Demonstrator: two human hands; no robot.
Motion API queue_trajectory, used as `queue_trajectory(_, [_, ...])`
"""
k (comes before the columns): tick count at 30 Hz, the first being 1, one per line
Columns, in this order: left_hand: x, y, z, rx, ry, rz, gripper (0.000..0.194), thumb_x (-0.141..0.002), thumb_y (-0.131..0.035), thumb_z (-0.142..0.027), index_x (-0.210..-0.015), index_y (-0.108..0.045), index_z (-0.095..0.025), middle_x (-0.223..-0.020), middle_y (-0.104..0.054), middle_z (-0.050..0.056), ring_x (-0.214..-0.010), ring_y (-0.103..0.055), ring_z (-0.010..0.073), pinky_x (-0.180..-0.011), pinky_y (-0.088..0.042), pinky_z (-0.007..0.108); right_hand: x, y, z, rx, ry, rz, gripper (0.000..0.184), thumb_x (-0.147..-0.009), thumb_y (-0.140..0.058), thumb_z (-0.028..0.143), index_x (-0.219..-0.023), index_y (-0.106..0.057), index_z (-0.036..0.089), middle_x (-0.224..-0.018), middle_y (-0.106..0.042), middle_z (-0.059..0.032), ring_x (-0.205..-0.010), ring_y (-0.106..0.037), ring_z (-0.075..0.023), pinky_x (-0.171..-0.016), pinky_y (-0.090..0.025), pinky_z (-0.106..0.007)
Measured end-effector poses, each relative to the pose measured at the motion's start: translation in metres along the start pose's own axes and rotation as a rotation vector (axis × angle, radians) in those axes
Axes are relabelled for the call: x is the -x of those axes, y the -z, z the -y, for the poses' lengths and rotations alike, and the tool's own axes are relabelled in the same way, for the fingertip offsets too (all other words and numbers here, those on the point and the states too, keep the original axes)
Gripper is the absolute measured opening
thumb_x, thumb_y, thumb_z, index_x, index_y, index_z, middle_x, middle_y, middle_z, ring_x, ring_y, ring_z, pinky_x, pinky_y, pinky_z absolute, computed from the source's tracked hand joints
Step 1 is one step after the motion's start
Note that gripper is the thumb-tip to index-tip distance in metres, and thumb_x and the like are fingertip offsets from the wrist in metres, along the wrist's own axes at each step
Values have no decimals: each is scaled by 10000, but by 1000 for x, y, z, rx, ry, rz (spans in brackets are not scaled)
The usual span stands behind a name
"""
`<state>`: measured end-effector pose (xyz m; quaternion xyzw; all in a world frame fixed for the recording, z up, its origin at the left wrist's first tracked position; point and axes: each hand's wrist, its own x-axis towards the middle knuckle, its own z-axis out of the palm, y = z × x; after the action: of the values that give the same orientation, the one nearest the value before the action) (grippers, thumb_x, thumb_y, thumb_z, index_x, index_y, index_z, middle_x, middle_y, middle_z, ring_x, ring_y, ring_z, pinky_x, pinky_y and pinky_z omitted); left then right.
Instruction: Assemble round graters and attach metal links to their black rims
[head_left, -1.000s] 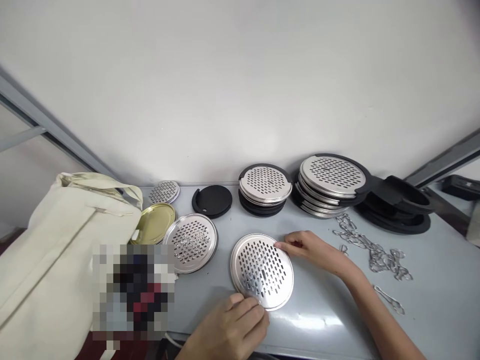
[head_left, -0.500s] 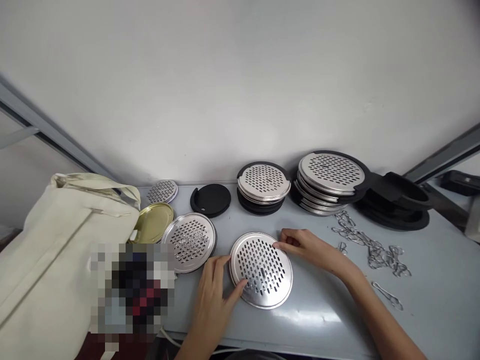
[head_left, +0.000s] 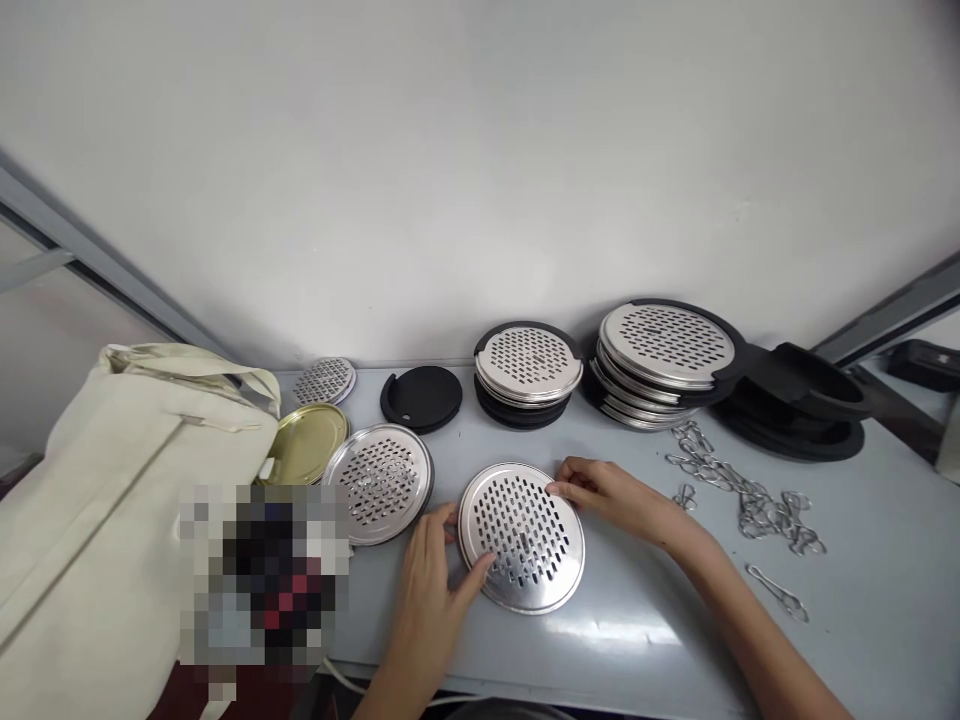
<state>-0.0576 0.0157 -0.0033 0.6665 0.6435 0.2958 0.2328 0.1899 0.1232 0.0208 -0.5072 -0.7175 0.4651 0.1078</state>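
Note:
A round, shiny metal plate (head_left: 523, 590) punched with rows of slots lies in front of me near the table's front edge; a second rim shows beneath its left side. My left hand (head_left: 429, 595) grips it at the left, thumb on top and fingers at the rim. At the upper right edge, my right hand (head_left: 604, 492) pinches the plate, its other fingers curled. Left of my left hand is another slotted metal plate (head_left: 380, 483) with a dark rim under it. Behind it lies a gold-coloured round lid (head_left: 306, 445).
Along the wall are a small slotted disc (head_left: 324, 382), a black round tray (head_left: 422, 398), a stack of slotted plates (head_left: 529, 362) and a taller stack (head_left: 667, 345). Black round parts (head_left: 802, 400) and wire clips (head_left: 750, 500) lie right. A cream bag (head_left: 142, 470) stands left.
Both hands stay on the slotted plate. My left fingers have shifted slightly along its left rim; the view has moved a little.

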Motion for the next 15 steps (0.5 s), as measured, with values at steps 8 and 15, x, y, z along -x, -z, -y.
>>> queue_trajectory(8, [0,-3,-7,26,-1,-28,362,-848,-540,-313,-1186,-459,-210,-1044,-528,80,-931,-547,218,-830,-470,409,2,-3,-5,-20,5,-4,423,-774,-554,598,-803,-617,181,-652,-563,-9,-570,-450,-131,-487,-308,-251])
queue_trajectory(15, [6,-8,-5,150,9,-86,393,-842,-550,-297,-1205,-427,-212,-1069,-523,95,-993,-547,231,-819,-480,406,4,-1,-4,-60,16,6,453,-747,-571,621,-788,-614,172,-656,-544,-8,-570,-440,-123,-488,-308,-250])
